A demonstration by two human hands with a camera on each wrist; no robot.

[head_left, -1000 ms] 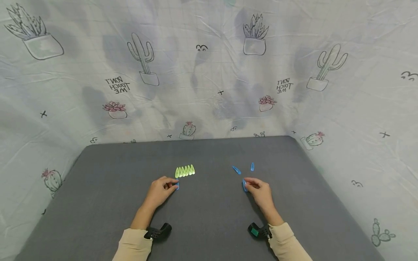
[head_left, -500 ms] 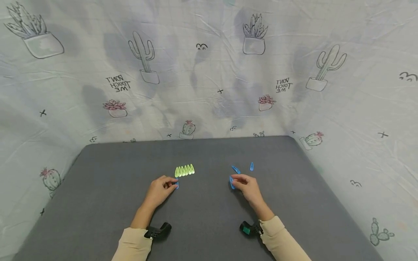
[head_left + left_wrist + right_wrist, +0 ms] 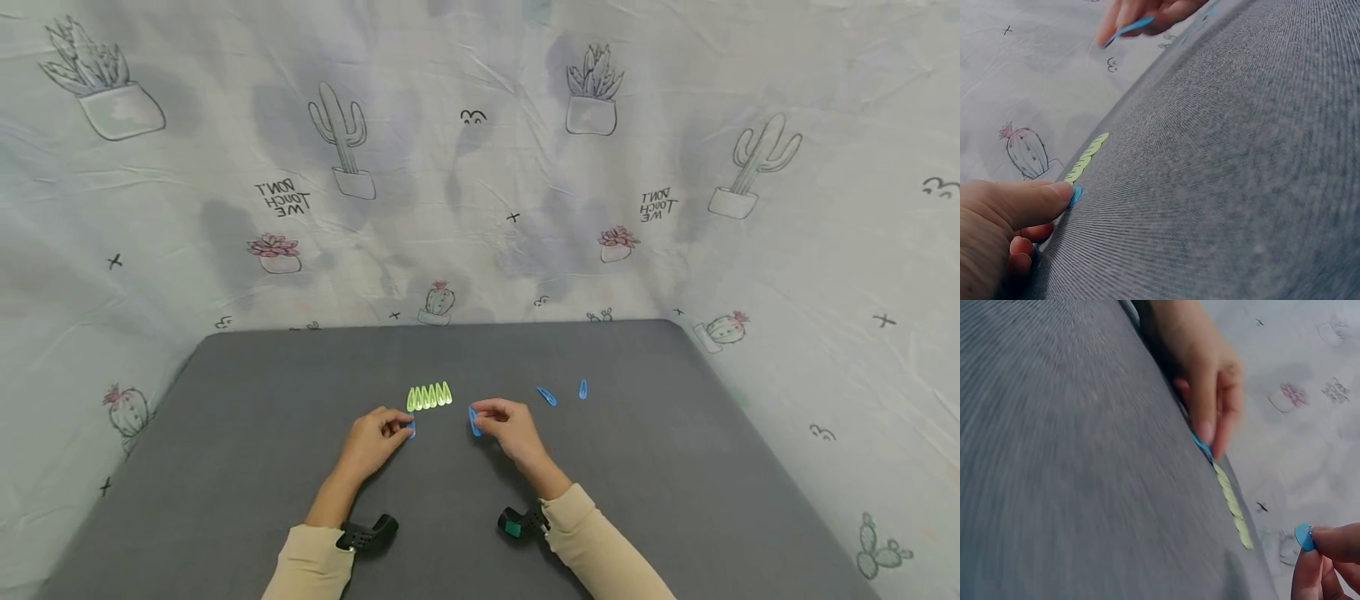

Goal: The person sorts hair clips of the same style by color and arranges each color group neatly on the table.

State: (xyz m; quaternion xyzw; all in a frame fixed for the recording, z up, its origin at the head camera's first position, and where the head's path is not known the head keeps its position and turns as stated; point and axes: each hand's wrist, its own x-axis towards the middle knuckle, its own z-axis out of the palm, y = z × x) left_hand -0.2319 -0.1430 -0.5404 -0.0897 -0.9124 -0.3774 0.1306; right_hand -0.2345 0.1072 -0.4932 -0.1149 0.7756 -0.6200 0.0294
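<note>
My left hand [image 3: 371, 442] pinches a blue snap hair clip [image 3: 412, 427] between thumb and finger, at the table just below the left end of a row of green hair clips [image 3: 429, 397]. My right hand [image 3: 513, 429] holds another blue hair clip [image 3: 474, 422] by thumb and fingertips. In the left wrist view this second clip [image 3: 1132, 30] appears raised off the cloth. Behind the right hand, two more blue clips lie apart on the table, one slanted clip [image 3: 547, 396] and one nearly straight clip [image 3: 582, 388]. Fingers partly cover both held clips.
A grey cloth-covered table [image 3: 675, 467] spreads beneath both hands. White fabric printed with cactus drawings [image 3: 480, 183] hangs behind it and along both sides. Each wrist carries a black camera mount, the left mount [image 3: 369, 533] and the right mount [image 3: 521, 523].
My right hand has moved left across the table with its blue clip, from near the loose blue clips toward the green row. The left hand stays in place, pinching its clip.
</note>
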